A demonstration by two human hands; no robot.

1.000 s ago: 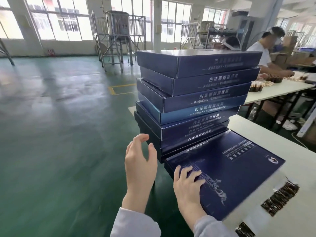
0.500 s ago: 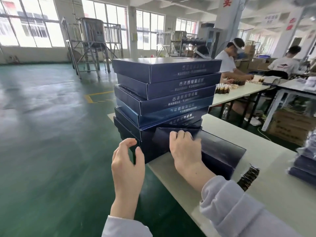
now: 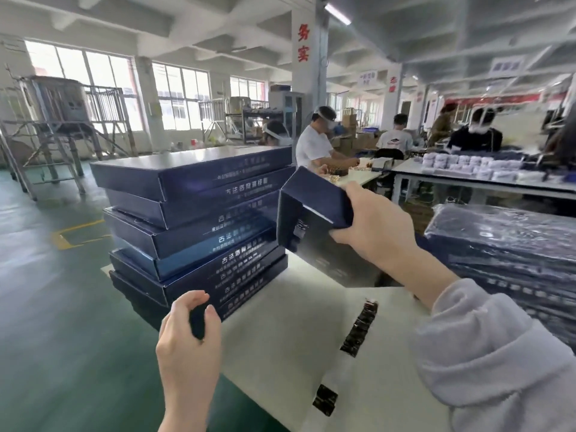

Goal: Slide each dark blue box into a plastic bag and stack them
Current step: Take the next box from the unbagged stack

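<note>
A tall stack of dark blue boxes (image 3: 193,219) stands at the left end of the white table (image 3: 280,338). My right hand (image 3: 374,226) grips one dark blue box (image 3: 311,219) by its near edge and holds it tilted on edge above the table, right of the stack. My left hand (image 3: 187,335) hovers off the table's near left corner with fingers loosely curled, holding nothing. A stack of bagged dark blue boxes (image 3: 514,254) in shiny plastic lies at the right.
Dark strips (image 3: 360,328) and a small dark piece (image 3: 324,399) lie on the table near me. Behind it, people work at other tables (image 3: 486,182) loaded with goods. Green floor (image 3: 62,307) stretches to the left, with a metal frame (image 3: 56,126) far back.
My right hand has lifted the box off the table and swung it up and to the right, tilted on edge. The view has turned right, bringing the bagged stack into sight.
</note>
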